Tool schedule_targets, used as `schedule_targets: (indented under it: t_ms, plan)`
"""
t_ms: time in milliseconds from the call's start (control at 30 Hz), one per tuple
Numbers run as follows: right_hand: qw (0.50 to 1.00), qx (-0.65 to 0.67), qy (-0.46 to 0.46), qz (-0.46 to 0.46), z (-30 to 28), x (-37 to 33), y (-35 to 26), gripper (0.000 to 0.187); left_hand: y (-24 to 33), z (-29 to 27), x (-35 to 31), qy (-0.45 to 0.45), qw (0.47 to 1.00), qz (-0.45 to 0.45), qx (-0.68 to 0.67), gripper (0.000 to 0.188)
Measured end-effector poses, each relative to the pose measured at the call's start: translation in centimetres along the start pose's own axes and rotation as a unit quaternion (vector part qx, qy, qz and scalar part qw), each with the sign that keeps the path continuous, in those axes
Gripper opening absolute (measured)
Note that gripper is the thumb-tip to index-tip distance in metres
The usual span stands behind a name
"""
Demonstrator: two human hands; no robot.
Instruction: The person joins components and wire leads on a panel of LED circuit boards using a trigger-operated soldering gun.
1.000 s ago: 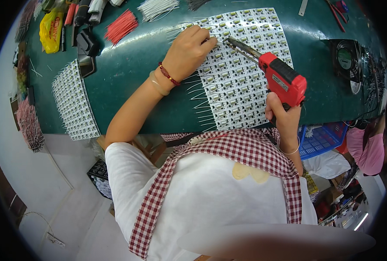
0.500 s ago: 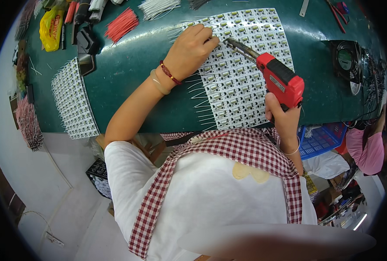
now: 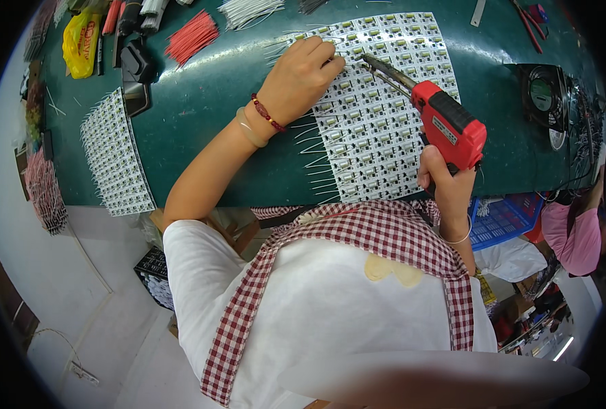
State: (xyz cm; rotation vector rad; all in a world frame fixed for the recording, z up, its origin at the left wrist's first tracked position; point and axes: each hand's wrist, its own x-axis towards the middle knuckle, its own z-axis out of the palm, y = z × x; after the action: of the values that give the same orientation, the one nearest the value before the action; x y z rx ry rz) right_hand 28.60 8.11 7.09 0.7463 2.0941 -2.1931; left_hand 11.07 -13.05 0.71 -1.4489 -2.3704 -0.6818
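Note:
A large white panel of small circuit boards (image 3: 374, 146) lies on the green bench, each board bearing tiny parts. Thin white wires (image 3: 313, 151) stick out along its left edge. My left hand (image 3: 301, 73) rests over the panel's upper left, thumb and fingers pinched together; what is between the fingertips is too small to make out. In my right hand (image 3: 447, 178) is a red and black soldering gun (image 3: 451, 125), held by its grip. Its dark tip points up-left over the panel, a short way right of my left fingertips.
Another circuit board panel (image 3: 117, 157) lies at the left bench edge. Bundles of red wires (image 3: 192, 37) and white wires (image 3: 248, 12) are at the back, near a yellow bag (image 3: 80, 44). A black fan (image 3: 543, 95) stands right; beyond the blue basket (image 3: 504, 221) sits someone in a pink sleeve (image 3: 572, 235).
My right hand has drawn the soldering gun slightly right, so its tip is farther from my left fingertips. The left hand has hardly moved.

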Motion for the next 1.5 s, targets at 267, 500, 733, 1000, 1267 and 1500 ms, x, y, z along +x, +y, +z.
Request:
schedule_targets:
  t_ms: [267, 500, 733, 1000, 1267, 1500]
  plan:
    - [0.999, -0.036, -0.016, -0.009, -0.1, -0.1, 0.0, 0.026, 0.1, -0.4, -0.2, -0.004, 1.000, -0.009, 0.014, 0.020]
    - [1.000, 0.022, 0.010, 0.001, -1.3, 0.0, 0.4, 0.013, 2.0, -3.8, 0.2, -0.019, 0.997, -0.072, 0.036, 0.022]
    - [0.999, -0.035, -0.005, 0.012, -0.5, -0.2, 0.2, 0.023, 2.6, 0.0, -0.4, 0.005, 0.999, -0.047, -0.006, 0.024]
    - [0.999, -0.047, -0.020, 0.005, -0.7, -0.2, 0.5, 0.016, 2.8, 0.4, -0.7, 0.005, 0.998, -0.059, 0.007, 0.024]
    - [0.997, -0.067, -0.015, 0.019, -1.1, -0.1, 0.8, 0.018, 2.8, 0.5, -0.7, 0.003, 0.998, -0.065, 0.009, 0.025]
    - [0.999, -0.044, -0.007, 0.004, -1.1, -0.2, 0.5, 0.016, 2.9, 0.5, -0.8, 0.005, 0.998, -0.064, 0.011, 0.025]
